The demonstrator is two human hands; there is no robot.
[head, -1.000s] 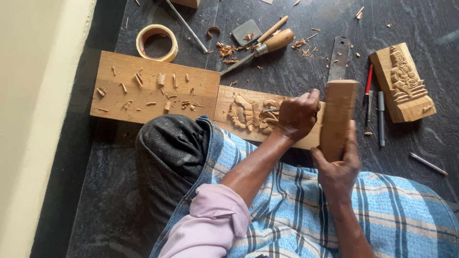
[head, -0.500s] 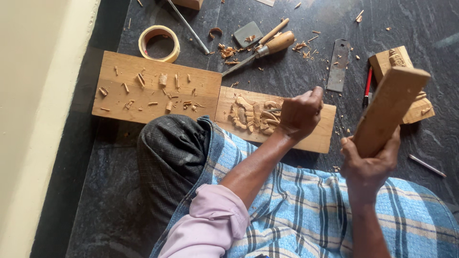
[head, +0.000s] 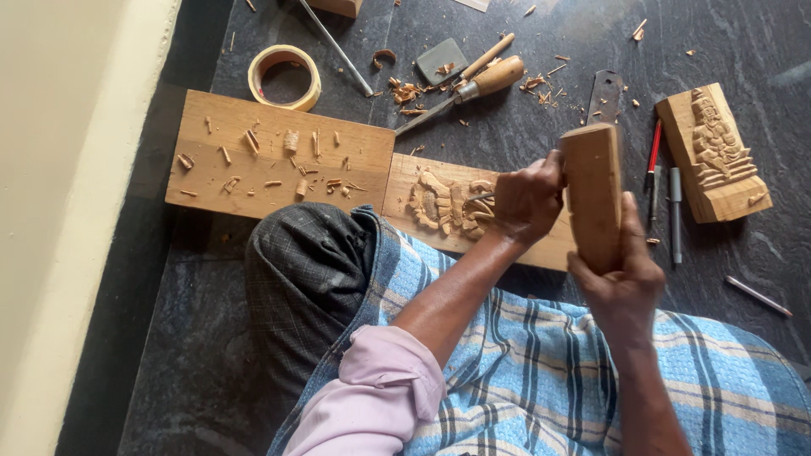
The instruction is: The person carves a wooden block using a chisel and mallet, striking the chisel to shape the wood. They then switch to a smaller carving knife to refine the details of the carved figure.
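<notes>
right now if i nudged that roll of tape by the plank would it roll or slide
The tape roll lies flat on its side on the dark floor, so it would probably slide, not roll. It looks like a thin ring with an open middle, likely light. It touches the plank edge, which may block a push that way.

- wooden mallet block (head: 591, 190): pale, oblong, upright, raised just right of the carving
- chisel (head: 481, 198): thin metal tip showing, on the relief
- carved plank (head: 439, 203): light wood, half-cut relief, flat on floor

Soft, even daylight; sharp focus
</notes>
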